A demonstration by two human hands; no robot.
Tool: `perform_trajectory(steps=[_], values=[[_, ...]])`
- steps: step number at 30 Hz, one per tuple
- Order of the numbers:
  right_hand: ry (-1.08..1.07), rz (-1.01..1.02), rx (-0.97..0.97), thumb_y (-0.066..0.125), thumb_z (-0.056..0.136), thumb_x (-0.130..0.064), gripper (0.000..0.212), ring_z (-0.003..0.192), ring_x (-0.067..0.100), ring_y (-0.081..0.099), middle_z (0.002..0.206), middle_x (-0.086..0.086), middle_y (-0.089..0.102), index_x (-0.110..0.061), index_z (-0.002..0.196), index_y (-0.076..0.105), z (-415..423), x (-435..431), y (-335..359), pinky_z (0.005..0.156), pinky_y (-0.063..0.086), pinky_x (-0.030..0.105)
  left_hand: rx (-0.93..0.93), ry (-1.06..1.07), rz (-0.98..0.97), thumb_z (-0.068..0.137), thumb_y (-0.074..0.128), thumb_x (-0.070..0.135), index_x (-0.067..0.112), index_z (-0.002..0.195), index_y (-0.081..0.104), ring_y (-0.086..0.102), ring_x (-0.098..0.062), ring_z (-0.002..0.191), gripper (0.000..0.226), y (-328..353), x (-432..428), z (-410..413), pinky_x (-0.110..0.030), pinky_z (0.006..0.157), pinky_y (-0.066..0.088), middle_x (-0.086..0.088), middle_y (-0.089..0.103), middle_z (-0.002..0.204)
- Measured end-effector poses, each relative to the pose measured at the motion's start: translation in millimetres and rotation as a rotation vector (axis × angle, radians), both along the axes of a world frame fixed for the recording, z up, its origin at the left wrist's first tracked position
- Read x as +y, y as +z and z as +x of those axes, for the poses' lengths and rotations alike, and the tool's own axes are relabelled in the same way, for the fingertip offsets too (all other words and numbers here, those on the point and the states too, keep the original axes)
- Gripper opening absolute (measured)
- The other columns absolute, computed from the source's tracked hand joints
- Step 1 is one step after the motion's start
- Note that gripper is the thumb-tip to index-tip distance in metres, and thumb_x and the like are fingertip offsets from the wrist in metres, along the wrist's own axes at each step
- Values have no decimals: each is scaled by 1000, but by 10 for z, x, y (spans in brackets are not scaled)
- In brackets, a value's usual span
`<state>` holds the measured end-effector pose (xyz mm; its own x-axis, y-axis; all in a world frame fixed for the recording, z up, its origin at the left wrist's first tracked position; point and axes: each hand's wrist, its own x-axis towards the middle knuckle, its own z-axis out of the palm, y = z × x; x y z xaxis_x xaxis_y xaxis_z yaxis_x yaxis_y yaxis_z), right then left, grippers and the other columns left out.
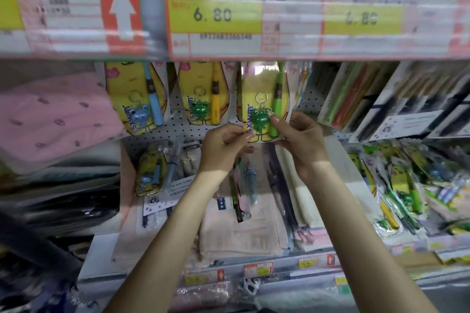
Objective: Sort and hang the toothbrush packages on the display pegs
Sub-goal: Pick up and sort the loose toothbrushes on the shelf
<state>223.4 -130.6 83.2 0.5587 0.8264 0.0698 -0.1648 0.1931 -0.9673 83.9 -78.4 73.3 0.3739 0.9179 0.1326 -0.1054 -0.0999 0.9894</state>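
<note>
1. Toothbrush package (263, 101), the one with the green brush and green charm, sits upright at centre frame against the pegboard (178, 129). Its top edge is tucked under the price rail (216, 15) that runs across the top of the frame.
2. My left hand (223, 150) pinches its lower left corner, fingers curled. My right hand (302, 145) pinches the lower right edge, thumb on the front beside the green brush. Neither holds anything else.
3. I cannot tell whether the hanging hole is on a peg, because the rail hides the pegs.
4. Done, as I judge it: a blue-brush package (137, 94) and a yellow-brush package (201, 91) hang in a row left of centre, just beside mine.
5. Left to do: a loose heap of packages (407, 185) lies at the right of the frame, and a second blue package (151, 173) leans below left of centre. I reckon the job is somewhere short of halfway.
</note>
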Motion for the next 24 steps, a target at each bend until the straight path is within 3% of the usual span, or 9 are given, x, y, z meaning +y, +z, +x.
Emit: perform_trajectory(steps=[2, 7, 10, 13, 16, 20, 24], values=[[14, -14, -7, 74, 80, -12, 19, 74, 16, 71, 84, 3, 76, -4, 96, 68, 12, 81, -15, 67, 58, 28, 3, -3, 1, 87, 62, -4, -6, 92, 64, 66, -7, 52, 5, 18, 57, 5, -14, 53, 51, -14, 65, 77], [50, -28, 20, 76, 72, -27, 60, 78, 20, 67, 98, 18, 68, 13, 112, 58, 13, 193, -50, 70, 56, 30, 18, 21, -17, 89, 62, -1, 1, 92, 64, 68, -7, 58, 4, -34, 161, 14, -15, 55, 53, -10, 67, 83], [62, -55, 38, 72, 83, -21, 33, 74, 12, 63, 94, 10, 66, -1, 107, 62, 56, 227, -169, 74, 54, 25, 98, -1, -13, 89, 64, 7, 7, 95, 68, 70, -15, 72, 7, -144, 219, -136, -25, 65, 57, -8, 72, 90], [46, -140, 111, 69, 87, -18, 24, 80, 16, 62, 96, 7, 65, -9, 107, 59, 130, 189, -399, 70, 56, 22, 111, 46, -106, 90, 62, 8, 8, 97, 68, 69, -6, 63, 9, -321, 265, -419, -24, 61, 57, 6, 74, 74], [74, -300, 114, 68, 88, -16, 13, 72, 16, 62, 90, 6, 66, -14, 100, 63, 143, 80, -719, 70, 53, 26, 81, 140, -246, 91, 60, 6, 4, 96, 65, 67, -4, 54, 7, -515, 276, -693, -21, 55, 54, 9, 72, 63], [94, -433, 122, 68, 88, -14, 26, 83, 24, 63, 99, 14, 66, -6, 112, 61, 113, -50, -1099, 78, 53, 33, 112, 193, -296, 92, 60, 10, 4, 98, 65, 68, -7, 58, 10, -714, 234, -967, -23, 58, 52, -1, 74, 76], [136, -481, 98, 71, 84, -14, 39, 95, 26, 63, 109, 12, 66, -5, 121, 58, 56, -98, -1298, 86, 53, 36, 85, 222, -318, 91, 61, 8, 10, 89, 67, 69, -6, 61, 6, -820, 151, -1130, -19, 61, 57, 4, 74, 75]])
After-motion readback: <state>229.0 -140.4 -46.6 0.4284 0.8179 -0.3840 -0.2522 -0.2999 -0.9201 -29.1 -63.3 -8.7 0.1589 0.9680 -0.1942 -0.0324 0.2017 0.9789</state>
